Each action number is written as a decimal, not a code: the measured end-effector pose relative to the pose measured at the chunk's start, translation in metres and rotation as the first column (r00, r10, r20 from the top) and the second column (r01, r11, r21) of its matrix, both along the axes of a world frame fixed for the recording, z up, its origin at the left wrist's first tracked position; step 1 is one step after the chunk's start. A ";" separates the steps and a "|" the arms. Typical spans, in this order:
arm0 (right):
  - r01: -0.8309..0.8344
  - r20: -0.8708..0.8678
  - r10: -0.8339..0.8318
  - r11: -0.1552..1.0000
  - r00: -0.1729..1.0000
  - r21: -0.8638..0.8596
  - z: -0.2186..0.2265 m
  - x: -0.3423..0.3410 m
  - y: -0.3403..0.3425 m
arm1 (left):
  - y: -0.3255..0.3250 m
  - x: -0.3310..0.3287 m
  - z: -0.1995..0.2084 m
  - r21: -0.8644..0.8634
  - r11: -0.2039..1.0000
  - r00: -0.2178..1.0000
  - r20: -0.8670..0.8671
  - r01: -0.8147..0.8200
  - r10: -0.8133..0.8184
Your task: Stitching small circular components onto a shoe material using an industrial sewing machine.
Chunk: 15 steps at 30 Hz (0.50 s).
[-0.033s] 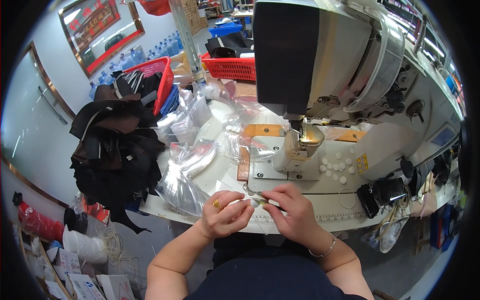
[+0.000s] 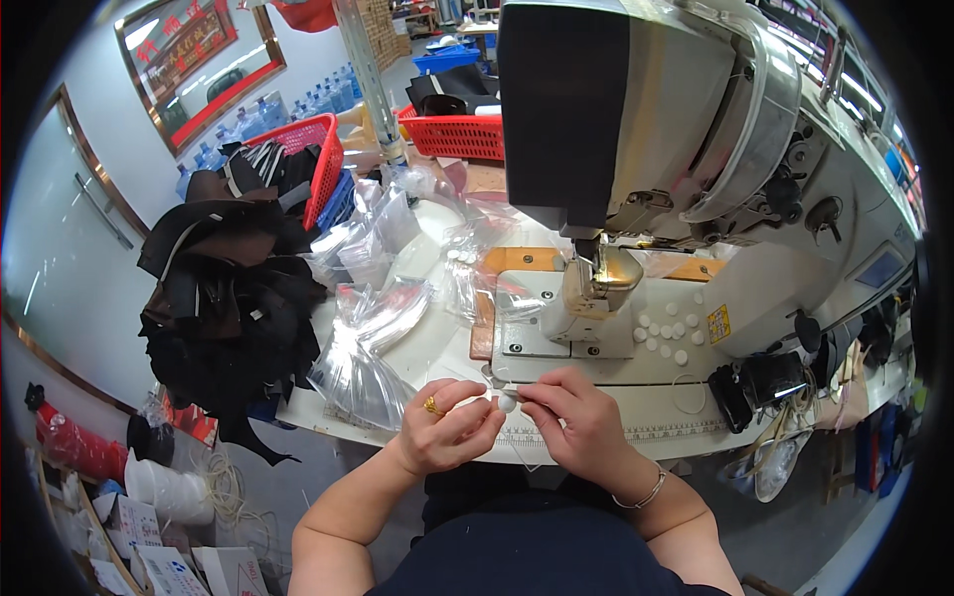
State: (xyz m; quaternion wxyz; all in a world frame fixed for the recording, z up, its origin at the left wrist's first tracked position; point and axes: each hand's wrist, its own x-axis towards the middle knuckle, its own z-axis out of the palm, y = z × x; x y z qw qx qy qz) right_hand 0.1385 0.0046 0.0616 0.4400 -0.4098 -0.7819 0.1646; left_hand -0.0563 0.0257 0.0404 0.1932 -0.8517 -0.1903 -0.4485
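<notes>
Both my hands meet over the front edge of the white sewing-machine table (image 2: 556, 452). My left hand (image 2: 449, 425), with a gold ring, is closed and pinches a small white round disc (image 2: 507, 403) at its fingertips. Right beside the disc, my right hand (image 2: 579, 417) has thumb and forefinger pinched together; what lies between them is thin and too small to name. Just beyond my fingers stands the sewing machine (image 2: 571, 109), its needle area over a metal post (image 2: 586, 308). More white discs (image 2: 668, 331) lie scattered to the right of that post.
Clear plastic bags (image 2: 363, 348) are heaped left of the machine. A large pile of black fabric pieces (image 2: 229, 298) hangs at the table's left side. Red baskets (image 2: 457, 137) stand behind. A black box-shaped device (image 2: 775, 380) and loose cords sit at the right edge.
My right fingers have shifted slightly, and the greenish sliver between them no longer shows. More of the white disc's face is visible. My left hand has hardly moved.
</notes>
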 end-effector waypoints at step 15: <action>0.392 -0.060 -0.396 0.918 0.916 -0.059 -0.054 0.091 -0.022 | 0.202 -0.048 0.020 -0.829 -0.112 0.718 0.396 0.547 0.573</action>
